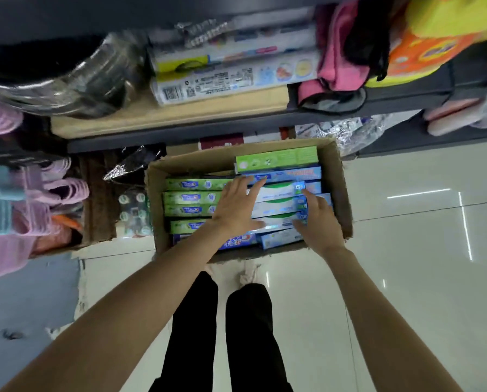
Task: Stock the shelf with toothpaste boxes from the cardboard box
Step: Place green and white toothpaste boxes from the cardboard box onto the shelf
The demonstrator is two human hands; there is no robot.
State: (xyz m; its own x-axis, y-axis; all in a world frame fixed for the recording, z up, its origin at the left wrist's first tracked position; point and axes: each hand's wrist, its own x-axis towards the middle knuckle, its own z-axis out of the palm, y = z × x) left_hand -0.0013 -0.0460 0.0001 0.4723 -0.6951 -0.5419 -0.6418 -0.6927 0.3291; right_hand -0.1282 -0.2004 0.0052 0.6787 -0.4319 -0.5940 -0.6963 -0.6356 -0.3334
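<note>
An open cardboard box (341,176) stands on the floor against the shelf base, full of toothpaste boxes. Green ones (192,198) lie in rows on the left. White-and-blue ones (279,193) are stacked in the middle and right, and one green box (276,158) stands at the back. My left hand (236,206) lies spread over the left ends of the white-and-blue boxes, fingers straight. My right hand (317,219) touches their right ends, fingers bent around the edges. The wooden shelf (180,117) runs above the box.
On the shelf lie long packaged rolls (231,75) and a shiny wrapped bundle (67,80). Pink cloths (338,60) and a yellow-orange item (440,41) sit right. Pink and blue hangers (33,199) crowd the left. My black-trousered legs (222,329) stand on glossy white tiles (420,250).
</note>
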